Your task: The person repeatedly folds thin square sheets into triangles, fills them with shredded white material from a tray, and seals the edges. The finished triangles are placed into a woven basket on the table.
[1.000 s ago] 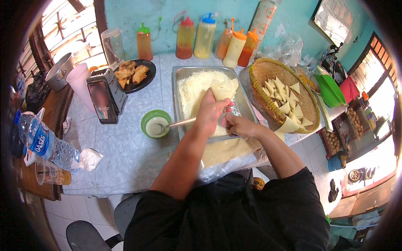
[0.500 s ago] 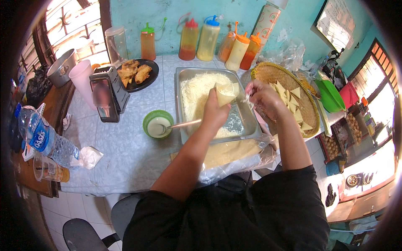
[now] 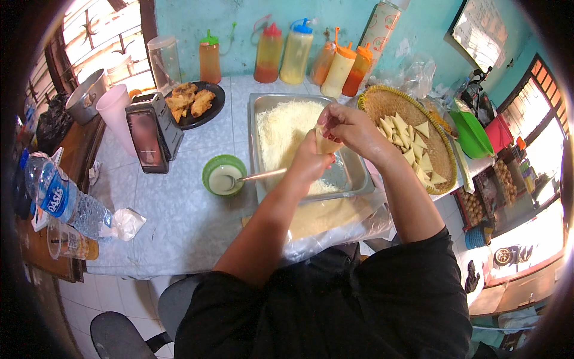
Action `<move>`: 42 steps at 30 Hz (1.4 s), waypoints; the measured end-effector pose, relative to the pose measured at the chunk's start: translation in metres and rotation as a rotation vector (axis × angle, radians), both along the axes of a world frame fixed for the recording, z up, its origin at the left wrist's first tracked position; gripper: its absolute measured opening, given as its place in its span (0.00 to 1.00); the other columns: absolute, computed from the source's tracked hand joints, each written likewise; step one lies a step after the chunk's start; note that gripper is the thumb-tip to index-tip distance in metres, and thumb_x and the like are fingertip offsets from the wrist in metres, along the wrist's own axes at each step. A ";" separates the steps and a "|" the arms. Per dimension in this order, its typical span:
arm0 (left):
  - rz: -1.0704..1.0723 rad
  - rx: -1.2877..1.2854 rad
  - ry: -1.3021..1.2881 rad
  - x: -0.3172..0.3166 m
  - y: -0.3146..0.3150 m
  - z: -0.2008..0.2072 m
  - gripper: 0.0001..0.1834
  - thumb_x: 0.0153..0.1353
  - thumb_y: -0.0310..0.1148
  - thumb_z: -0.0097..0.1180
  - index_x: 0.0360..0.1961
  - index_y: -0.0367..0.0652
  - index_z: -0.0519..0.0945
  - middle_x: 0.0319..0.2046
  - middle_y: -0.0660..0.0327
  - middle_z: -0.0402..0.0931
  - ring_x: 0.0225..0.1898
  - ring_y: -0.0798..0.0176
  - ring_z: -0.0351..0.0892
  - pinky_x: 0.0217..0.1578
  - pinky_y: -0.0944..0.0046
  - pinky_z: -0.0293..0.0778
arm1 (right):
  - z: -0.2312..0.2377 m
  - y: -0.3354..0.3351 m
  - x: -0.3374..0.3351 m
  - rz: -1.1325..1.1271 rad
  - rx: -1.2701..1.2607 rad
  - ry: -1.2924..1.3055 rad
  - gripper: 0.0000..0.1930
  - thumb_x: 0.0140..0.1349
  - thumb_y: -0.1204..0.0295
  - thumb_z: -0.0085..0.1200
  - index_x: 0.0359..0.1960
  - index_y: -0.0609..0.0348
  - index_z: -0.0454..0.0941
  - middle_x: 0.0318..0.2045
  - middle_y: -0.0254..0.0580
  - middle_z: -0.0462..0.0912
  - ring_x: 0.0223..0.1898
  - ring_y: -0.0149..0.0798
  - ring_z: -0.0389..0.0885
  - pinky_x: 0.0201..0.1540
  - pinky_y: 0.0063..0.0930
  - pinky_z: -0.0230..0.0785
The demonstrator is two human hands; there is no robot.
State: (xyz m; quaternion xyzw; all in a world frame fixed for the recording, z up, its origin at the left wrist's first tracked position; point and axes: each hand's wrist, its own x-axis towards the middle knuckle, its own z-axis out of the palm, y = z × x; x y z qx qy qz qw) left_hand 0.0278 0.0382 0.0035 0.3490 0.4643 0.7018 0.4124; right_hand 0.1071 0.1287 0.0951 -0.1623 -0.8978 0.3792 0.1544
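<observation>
Over the metal tray (image 3: 258, 119) of white shreds (image 3: 287, 128), my left hand (image 3: 308, 160) is closed round a pastry wrapper (image 3: 327, 145) folded into a cone. My right hand (image 3: 354, 128) reaches across to the cone's mouth, its bent fingers closed on the upper edge; any shreds between them are hidden. To the right, a round woven basket (image 3: 439, 128) holds several folded pastry triangles (image 3: 406, 134). Left of the tray stands a green bowl (image 3: 209, 173) of white paste, with a spoon (image 3: 263, 175) resting over its rim towards the tray. Flat pastry sheets (image 3: 329, 218) lie under plastic at the near edge.
Squeeze bottles (image 3: 297, 57) line the back wall. A black plate (image 3: 212, 110) with fried food, a phone (image 3: 147, 140) on a stand and a pink cup (image 3: 115, 110) stand at the left. A water bottle (image 3: 63, 191) lies tilted near the table's left edge.
My right hand has moved left from beside the basket, where it held some white shreds, to the mouth of the cone. My left hand still holds the cone, now more covered.
</observation>
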 end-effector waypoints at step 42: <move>-0.002 -0.044 -0.053 -0.003 0.004 -0.004 0.23 0.46 0.19 0.51 0.46 0.41 0.68 0.36 0.63 0.72 0.32 0.71 0.70 0.29 0.71 0.67 | -0.010 0.006 0.010 -0.073 0.084 0.035 0.05 0.50 0.79 0.43 0.28 0.62 0.71 0.24 0.41 0.76 0.29 0.34 0.74 0.33 0.27 0.66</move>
